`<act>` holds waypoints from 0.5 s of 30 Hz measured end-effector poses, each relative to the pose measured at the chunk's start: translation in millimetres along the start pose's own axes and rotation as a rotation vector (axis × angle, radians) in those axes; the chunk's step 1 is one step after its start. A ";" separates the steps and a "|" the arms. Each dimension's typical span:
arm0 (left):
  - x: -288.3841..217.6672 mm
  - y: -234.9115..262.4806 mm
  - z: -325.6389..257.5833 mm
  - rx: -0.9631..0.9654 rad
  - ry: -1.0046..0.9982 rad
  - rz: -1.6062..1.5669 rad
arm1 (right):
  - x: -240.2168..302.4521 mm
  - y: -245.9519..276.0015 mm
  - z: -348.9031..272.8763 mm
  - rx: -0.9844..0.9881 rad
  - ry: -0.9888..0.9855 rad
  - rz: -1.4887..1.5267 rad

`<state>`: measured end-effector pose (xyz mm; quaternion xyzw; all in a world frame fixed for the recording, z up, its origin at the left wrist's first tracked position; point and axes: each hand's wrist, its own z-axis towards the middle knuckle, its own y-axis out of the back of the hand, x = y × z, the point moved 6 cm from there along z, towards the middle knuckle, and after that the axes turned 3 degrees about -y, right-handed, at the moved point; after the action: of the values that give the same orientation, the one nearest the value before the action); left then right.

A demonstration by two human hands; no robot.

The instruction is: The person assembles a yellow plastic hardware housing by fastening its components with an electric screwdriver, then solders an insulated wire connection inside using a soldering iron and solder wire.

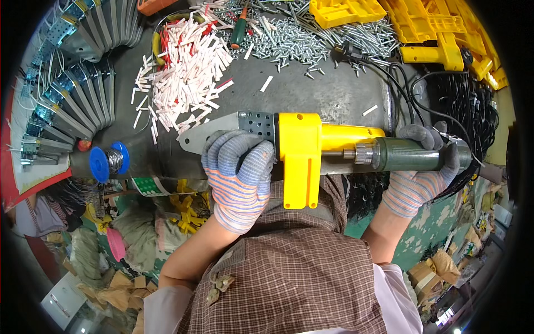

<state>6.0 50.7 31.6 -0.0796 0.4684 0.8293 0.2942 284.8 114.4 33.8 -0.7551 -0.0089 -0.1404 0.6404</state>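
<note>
My left hand point(240, 172), in a striped grey-and-orange glove, is closed around the metal end of a yellow plastic tool body point(300, 150). A flat grey metal plate point(196, 137) and a dark perforated metal sleeve point(257, 123) stick out beyond its fingers. My right hand point(423, 172), gloved the same way, wraps around a dark green electric screwdriver point(406, 153) lying level. Its bit points left and reaches the right side of the yellow body, alongside the yellow handle. The bit's tip is hidden from me.
Behind my hands lie a heap of white-and-pink strips point(186, 72), loose screws point(295, 47) and a green-handled screwdriver point(239, 32). Yellow casings point(428, 28) and black cables point(461, 103) fill the right. At left are a blue wire spool point(109, 161) and rows of metal plates point(78, 100).
</note>
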 end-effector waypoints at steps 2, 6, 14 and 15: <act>6.1 0.5 4.3 0.091 0.044 -0.096 | 1.4 0.6 2.7 -0.084 0.047 -0.062; 12.7 14.8 18.7 0.020 0.104 -0.109 | 10.9 -13.0 12.0 -0.077 0.118 -0.066; 16.2 0.1 26.4 0.266 0.058 -0.087 | 8.5 -12.9 25.6 -0.032 0.071 -0.064; 17.1 -0.1 26.5 0.268 0.059 -0.087 | 4.4 -13.9 26.0 -0.038 0.061 -0.080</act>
<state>-4.0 79.6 39.0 -0.0844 0.5795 0.7430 0.3240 291.5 141.4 44.6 -0.7614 -0.0167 -0.1888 0.6199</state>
